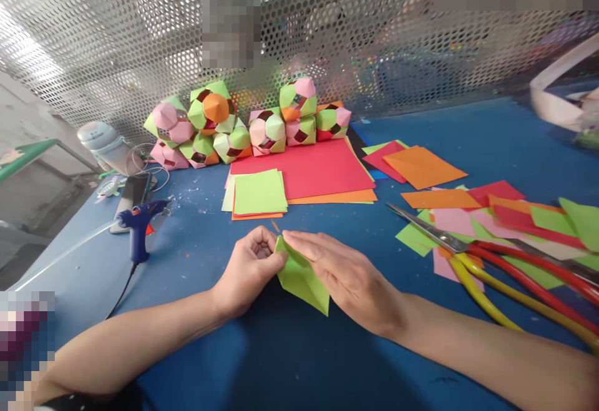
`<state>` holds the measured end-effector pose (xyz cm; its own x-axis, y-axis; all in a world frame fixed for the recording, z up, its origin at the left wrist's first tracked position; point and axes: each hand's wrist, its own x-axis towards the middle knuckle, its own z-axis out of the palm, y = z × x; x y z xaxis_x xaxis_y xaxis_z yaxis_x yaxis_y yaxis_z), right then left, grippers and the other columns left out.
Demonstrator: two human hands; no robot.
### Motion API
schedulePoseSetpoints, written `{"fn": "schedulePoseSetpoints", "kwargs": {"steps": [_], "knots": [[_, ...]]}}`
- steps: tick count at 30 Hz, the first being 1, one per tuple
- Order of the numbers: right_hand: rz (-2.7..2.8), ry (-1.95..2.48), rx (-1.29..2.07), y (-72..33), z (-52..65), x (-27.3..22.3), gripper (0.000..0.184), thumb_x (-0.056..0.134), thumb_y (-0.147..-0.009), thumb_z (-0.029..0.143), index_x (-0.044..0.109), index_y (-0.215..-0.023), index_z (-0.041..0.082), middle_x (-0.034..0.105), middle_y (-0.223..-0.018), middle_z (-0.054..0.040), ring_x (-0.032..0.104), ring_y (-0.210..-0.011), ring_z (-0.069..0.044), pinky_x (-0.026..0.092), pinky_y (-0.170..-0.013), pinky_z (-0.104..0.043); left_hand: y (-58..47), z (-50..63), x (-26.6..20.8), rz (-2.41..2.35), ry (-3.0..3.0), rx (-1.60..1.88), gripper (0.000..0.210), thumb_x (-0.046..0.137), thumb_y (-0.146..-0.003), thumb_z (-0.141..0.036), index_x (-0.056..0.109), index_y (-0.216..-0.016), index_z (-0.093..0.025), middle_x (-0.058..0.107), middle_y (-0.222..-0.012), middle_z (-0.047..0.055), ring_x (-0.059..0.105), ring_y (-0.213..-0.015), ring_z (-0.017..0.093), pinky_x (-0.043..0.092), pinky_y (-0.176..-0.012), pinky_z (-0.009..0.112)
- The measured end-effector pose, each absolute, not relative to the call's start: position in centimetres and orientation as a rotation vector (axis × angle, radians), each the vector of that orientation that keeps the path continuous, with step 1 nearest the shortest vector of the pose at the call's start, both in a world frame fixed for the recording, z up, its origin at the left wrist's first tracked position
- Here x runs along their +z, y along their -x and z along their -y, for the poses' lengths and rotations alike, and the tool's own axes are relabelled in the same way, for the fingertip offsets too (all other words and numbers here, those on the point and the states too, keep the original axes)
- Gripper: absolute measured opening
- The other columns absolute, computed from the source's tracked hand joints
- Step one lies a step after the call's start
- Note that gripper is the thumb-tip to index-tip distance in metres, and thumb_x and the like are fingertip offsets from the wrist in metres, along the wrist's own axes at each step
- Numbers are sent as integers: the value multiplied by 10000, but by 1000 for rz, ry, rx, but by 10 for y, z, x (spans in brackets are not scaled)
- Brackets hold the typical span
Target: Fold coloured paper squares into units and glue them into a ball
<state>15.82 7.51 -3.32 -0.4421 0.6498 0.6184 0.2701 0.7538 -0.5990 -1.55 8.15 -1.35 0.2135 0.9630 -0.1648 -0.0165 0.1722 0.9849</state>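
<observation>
A folded piece of green paper [303,279] is held between my two hands above the blue table. My left hand [253,267] pinches its upper left corner between thumb and curled fingers. My right hand [349,277] lies along the paper's upper right side, its fingers straight and close together, pressing against the edge. The right thumb is hidden behind the hand. Just beyond my hands sits a small stack of square paper sheets [260,193], green on top, overlapping larger sheets of red paper [322,168].
Folded paper balls [266,131] are piled along the perforated metal panel [374,55]. A blue glue gun [139,227], a phone [131,196] and a pale bottle [110,148] stand or lie at left. Scissors [452,242] and coloured paper scraps [505,211] cover the right; orange squares [423,166] lie behind.
</observation>
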Motion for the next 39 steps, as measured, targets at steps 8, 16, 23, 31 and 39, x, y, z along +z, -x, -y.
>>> {"fn": "schedulePoseSetpoints", "kwargs": {"steps": [8,16,23,31,39], "knots": [[2038,658,489,-161,-75,-25,387,407,-875,108,585,-1207,199,618,-1202,-126,575,-1088,-234,511,-880,-449,15,-81,-14,-1085,-1121,959,273,699,-678,-219,432,-666,-166,475,-618,-58,425,-554,54,346,-546,190],[1874,964,682,-157,-73,-29,122,549,-847,231,544,-967,211,624,-933,-55,598,-871,-176,520,-752,-313,13,-78,-11,-1115,-1220,966,201,636,-678,-159,437,-651,-166,523,-686,-29,472,-620,75,378,-569,201],[1933,975,816,-160,-73,-23,244,576,-836,397,550,-976,198,591,-866,-38,565,-798,-170,492,-724,-302,14,-79,-10,-1146,-1258,986,203,622,-691,-144,424,-655,-169,489,-652,-47,444,-602,67,361,-564,197],[1889,957,619,-158,-74,-28,155,473,-902,184,530,-757,193,534,-698,-16,527,-680,-141,451,-638,-279,14,-77,-11,-1079,-1392,894,215,617,-739,-189,432,-633,-166,500,-690,-26,445,-608,71,356,-546,201],[1856,772,504,-160,-77,-28,187,497,-838,37,570,-908,195,573,-829,-39,580,-776,-137,494,-676,-271,13,-79,-10,-1102,-1226,927,230,633,-724,-184,414,-653,-166,501,-659,-45,445,-584,56,351,-535,185]]}}
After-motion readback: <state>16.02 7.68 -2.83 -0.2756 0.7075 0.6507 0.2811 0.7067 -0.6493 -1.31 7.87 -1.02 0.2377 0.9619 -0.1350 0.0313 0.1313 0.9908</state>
